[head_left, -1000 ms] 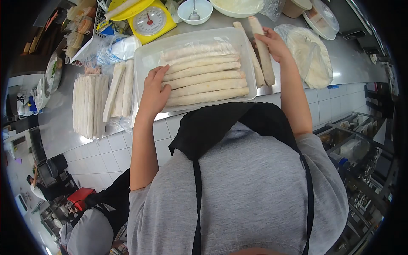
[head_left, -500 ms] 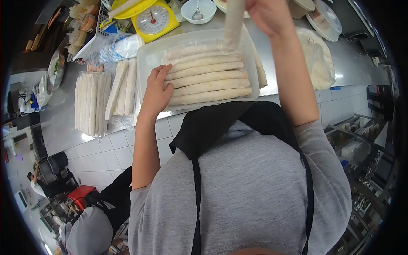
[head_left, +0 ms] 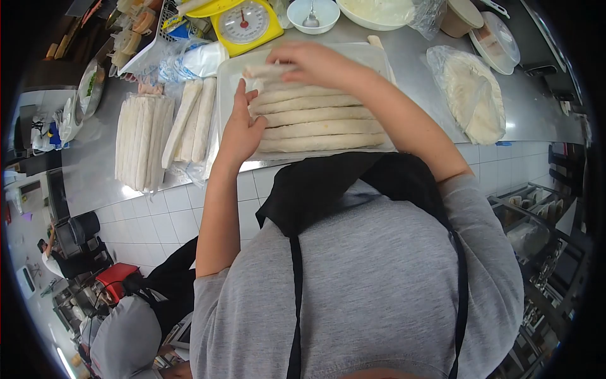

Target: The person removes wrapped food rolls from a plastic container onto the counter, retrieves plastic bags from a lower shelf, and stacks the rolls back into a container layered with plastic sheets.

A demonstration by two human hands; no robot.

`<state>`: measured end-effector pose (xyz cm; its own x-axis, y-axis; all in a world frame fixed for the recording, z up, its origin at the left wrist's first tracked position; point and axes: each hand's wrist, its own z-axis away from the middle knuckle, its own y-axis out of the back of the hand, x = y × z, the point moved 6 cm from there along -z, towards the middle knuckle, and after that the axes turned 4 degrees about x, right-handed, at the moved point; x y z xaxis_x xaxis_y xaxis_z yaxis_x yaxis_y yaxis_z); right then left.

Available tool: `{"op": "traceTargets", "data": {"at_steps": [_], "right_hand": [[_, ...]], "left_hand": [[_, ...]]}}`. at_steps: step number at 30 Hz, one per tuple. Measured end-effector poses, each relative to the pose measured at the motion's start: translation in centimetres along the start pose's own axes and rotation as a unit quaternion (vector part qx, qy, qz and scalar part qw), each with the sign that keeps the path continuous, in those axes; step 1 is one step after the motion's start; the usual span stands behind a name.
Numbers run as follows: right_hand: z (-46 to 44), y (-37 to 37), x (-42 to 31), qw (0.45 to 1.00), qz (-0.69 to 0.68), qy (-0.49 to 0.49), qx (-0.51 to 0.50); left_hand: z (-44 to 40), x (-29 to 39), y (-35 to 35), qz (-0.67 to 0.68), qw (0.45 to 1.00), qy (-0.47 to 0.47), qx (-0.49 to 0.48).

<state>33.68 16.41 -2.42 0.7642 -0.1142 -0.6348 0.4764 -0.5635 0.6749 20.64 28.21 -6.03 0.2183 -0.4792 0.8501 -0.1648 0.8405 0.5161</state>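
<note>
Several long pale rolls lie side by side in a translucent plastic tub. My right hand reaches over the tub's far part, its fingers round a pale roll whose left end shows; the rest is blurred or hidden under the hand. At the tub's left side, my left hand rests with fingers apart, by the left ends of the rolls, holding nothing. Beyond the tub's right side, the end of another roll shows past my right forearm.
Left of the tub lie loose rolls and a packed bundle. Behind are a yellow scale, a bowl with a spoon and a white bowl. Bagged dough lies right. A co-worker is at lower left.
My right hand has carried a roll from the right of the tub, up and over to its far left part. My left hand stays at the tub's left side. The view has shifted slightly.
</note>
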Motion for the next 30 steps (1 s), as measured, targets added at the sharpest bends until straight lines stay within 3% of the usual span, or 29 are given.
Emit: {"op": "traceTargets", "data": {"at_steps": [2,6,8,10,13,15,17,19,21,24,26,30], "right_hand": [[0.6,-2.1,-0.5,0.992,0.083,-0.038,-0.087],[1.4,-2.9,0.2,0.983,0.129,-0.068,-0.111],[1.9,-2.3,0.1,0.988,0.082,-0.058,-0.119],[2.4,-2.2,0.3,0.988,0.072,-0.062,-0.118],[3.2,-2.1,0.2,0.99,0.054,-0.068,-0.111],[3.7,-1.7,0.0,0.991,0.045,-0.069,-0.107],[4.2,0.3,-0.5,0.996,0.044,-0.055,-0.058],[5.5,5.2,-0.9,0.993,0.006,-0.052,0.104],[8.3,10.2,1.7,0.947,-0.015,-0.215,0.237],[13.8,12.5,9.7,0.912,0.06,-0.274,0.301],[15.8,9.4,12.7,0.886,0.154,-0.436,0.042],[15.8,7.0,12.9,0.861,0.206,-0.457,0.084]], "left_hand": [[-0.1,-0.8,0.1,0.032,0.999,0.017,0.002],[-0.3,-0.7,0.1,0.013,1.0,-0.017,0.017],[-0.4,-0.6,0.1,-0.006,1.0,-0.022,0.02],[-0.5,0.3,0.0,-0.179,0.976,-0.118,0.043],[-0.9,2.4,0.1,-0.253,0.951,-0.16,0.076],[-1.9,1.5,-0.7,-0.252,0.954,-0.154,0.048],[-2.4,0.8,-1.0,-0.252,0.956,-0.147,0.022],[-2.6,0.9,-0.8,-0.196,0.972,-0.128,0.0],[-2.6,0.7,-0.9,-0.178,0.975,-0.134,0.007],[-2.7,0.5,-0.8,-0.16,0.978,-0.136,0.008],[-3.2,0.5,-0.6,-0.157,0.978,-0.135,0.003],[-4.0,0.5,-0.1,-0.165,0.98,-0.105,-0.037]]}}
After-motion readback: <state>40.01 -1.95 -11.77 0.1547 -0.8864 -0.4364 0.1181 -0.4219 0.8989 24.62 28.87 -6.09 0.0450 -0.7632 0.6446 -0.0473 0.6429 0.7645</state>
